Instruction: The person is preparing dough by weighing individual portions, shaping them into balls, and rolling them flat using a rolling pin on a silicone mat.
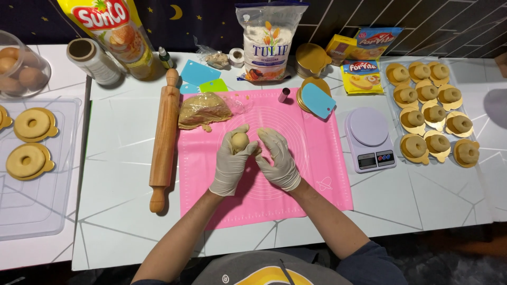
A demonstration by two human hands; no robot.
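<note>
My left hand [231, 163] cups the dough ball [240, 141], fingers closed round it; right hand [280, 158] touches beside it, loosely curled, holding nothing I can see

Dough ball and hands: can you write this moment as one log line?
left hand: holds dough ball | right hand: cupped beside ball, touching | under: pink silicone mat | nearby: rolling pin, wrapped dough lump, kitchen scale

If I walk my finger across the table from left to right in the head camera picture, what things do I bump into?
Ring-shaped pastries → wooden rolling pin → left hand holding a dough ball → right hand → kitchen scale → shaped pastries on gold cards.
</note>
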